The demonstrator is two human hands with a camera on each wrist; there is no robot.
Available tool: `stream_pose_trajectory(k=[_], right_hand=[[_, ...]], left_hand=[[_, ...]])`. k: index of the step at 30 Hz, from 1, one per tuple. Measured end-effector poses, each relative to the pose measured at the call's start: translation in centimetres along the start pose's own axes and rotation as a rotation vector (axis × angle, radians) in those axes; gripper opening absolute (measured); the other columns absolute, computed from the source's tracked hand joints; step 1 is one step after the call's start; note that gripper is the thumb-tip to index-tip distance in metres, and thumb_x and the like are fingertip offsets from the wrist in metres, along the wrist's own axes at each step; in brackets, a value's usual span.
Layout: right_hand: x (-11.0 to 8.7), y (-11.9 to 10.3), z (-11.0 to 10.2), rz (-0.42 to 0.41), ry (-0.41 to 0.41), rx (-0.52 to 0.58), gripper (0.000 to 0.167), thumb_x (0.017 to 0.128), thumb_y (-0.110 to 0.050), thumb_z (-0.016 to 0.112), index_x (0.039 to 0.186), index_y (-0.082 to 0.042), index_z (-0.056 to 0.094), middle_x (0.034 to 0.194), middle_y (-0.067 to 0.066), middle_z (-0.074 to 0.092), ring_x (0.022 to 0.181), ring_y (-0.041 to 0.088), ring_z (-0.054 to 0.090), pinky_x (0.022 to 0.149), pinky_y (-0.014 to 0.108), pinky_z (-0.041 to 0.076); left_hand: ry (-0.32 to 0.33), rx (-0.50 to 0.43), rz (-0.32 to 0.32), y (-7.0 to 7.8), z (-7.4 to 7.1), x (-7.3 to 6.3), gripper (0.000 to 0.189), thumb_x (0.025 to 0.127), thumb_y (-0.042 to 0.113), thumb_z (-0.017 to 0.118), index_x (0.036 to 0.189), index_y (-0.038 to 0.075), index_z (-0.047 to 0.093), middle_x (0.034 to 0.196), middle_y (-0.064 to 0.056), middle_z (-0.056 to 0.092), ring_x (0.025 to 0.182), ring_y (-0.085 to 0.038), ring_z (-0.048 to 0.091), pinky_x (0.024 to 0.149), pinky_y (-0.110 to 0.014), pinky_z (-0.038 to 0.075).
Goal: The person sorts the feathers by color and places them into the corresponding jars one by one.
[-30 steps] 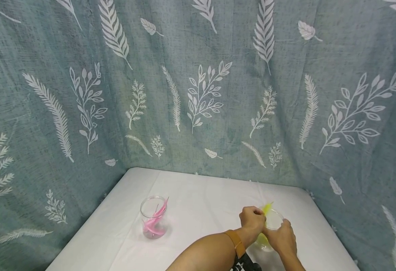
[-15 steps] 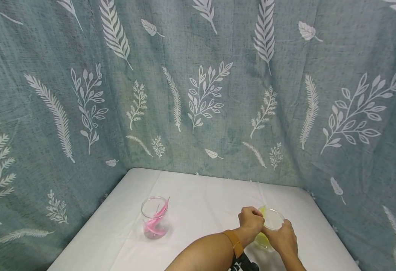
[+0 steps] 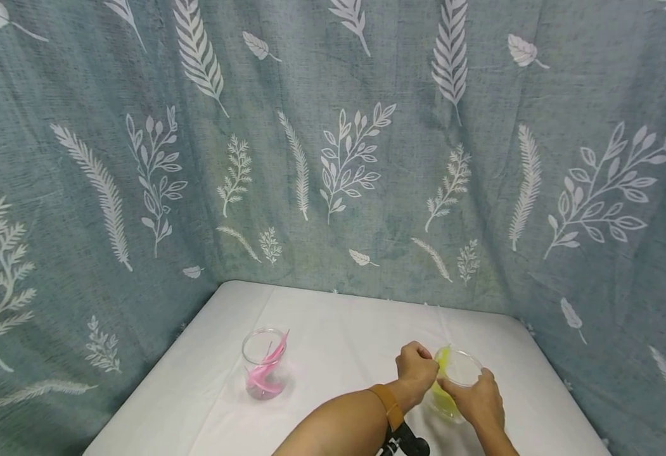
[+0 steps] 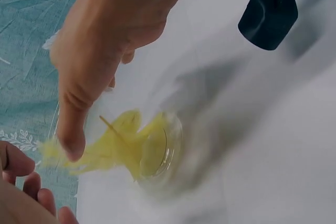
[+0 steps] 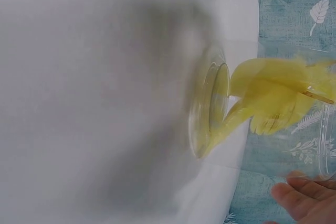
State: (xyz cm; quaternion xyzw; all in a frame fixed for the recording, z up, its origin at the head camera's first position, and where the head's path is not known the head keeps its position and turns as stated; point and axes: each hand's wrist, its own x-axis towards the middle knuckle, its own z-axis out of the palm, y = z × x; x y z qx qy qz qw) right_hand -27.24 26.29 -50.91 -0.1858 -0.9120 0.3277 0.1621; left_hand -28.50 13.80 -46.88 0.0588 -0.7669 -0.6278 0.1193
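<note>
A clear glass jar [image 3: 462, 353] stands upright on the right side of the table, with yellow feathers [image 5: 270, 90] inside. My right hand [image 3: 481, 399] grips it from the right near the rim, thumb and fingers spread around the glass. Just left of the rim is my left hand [image 3: 415, 370], fingers loosely bent. Its thumb [image 4: 72, 137] points straight down and overlaps the feathers' upper end in the left wrist view; its other fingertips are mostly hidden there. A brown feather quill [image 4: 111, 128] slants through the yellow.
On the left of the white-covered table [image 3: 333, 342] stands a second clear glass jar [image 3: 264, 329] holding pink feathers [image 3: 265, 379]. A green curtain [image 3: 390, 266] with white leaf prints hangs behind and beside the table.
The yellow feather tip that stuck up above the rim has dropped down into the jar. My left hand has shifted slightly left, away from the rim; my right hand keeps its hold.
</note>
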Motion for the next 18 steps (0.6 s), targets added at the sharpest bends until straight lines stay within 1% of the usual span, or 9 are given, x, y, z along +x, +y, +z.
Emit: stream_pose_trajectory(k=[7, 10, 14, 17, 18], right_hand=[[0.2, -0.1, 0.2, 0.012, 0.002, 0.003, 0.102, 0.068, -0.048, 0.08, 0.131, 0.016, 0.031, 0.117, 0.038, 0.043, 0.107, 0.053, 0.047, 0.085, 0.06, 0.039], [0.2, 0.0, 0.2, 0.021, -0.002, 0.008, 0.103, 0.069, -0.046, 0.079, 0.133, 0.016, 0.027, 0.119, 0.039, 0.041, 0.11, 0.055, 0.045, 0.087, 0.06, 0.039], [0.2, 0.3, 0.2, 0.044, -0.02, 0.03, 0.114, 0.068, -0.048, 0.079, 0.14, 0.016, 0.019, 0.125, 0.042, 0.036, 0.116, 0.057, 0.039, 0.091, 0.062, 0.035], [0.2, 0.4, -0.1, 0.065, -0.043, 0.046, 0.123, 0.068, -0.052, 0.079, 0.143, 0.016, 0.01, 0.129, 0.044, 0.03, 0.118, 0.059, 0.035, 0.094, 0.063, 0.033], [0.2, 0.4, -0.2, 0.068, -0.044, 0.045, 0.124, 0.068, -0.051, 0.079, 0.144, 0.016, 0.008, 0.13, 0.045, 0.029, 0.118, 0.06, 0.034, 0.094, 0.064, 0.032]], left_hand=[[0.022, 0.001, 0.053, -0.4, -0.9, 0.6, 0.023, 0.063, -0.003, 0.07, 0.065, 0.015, 0.055, 0.06, 0.006, 0.049, 0.055, -0.01, 0.046, 0.05, -0.027, 0.041], [0.013, -0.003, 0.047, -0.6, -1.3, 0.8, 0.023, 0.064, -0.002, 0.07, 0.067, 0.014, 0.055, 0.061, 0.006, 0.049, 0.055, -0.011, 0.047, 0.05, -0.028, 0.041], [-0.005, -0.013, 0.025, -0.9, -1.7, 1.1, 0.023, 0.065, -0.002, 0.072, 0.069, 0.013, 0.055, 0.063, 0.004, 0.05, 0.056, -0.012, 0.048, 0.05, -0.029, 0.042], [-0.013, -0.014, 0.029, -0.9, -2.1, 1.3, 0.022, 0.066, -0.002, 0.073, 0.07, 0.012, 0.057, 0.064, 0.004, 0.051, 0.057, -0.012, 0.049, 0.05, -0.029, 0.042], [-0.016, -0.013, 0.032, -0.9, -2.3, 1.4, 0.021, 0.067, -0.001, 0.073, 0.071, 0.012, 0.057, 0.065, 0.004, 0.051, 0.058, -0.012, 0.049, 0.051, -0.028, 0.043]])
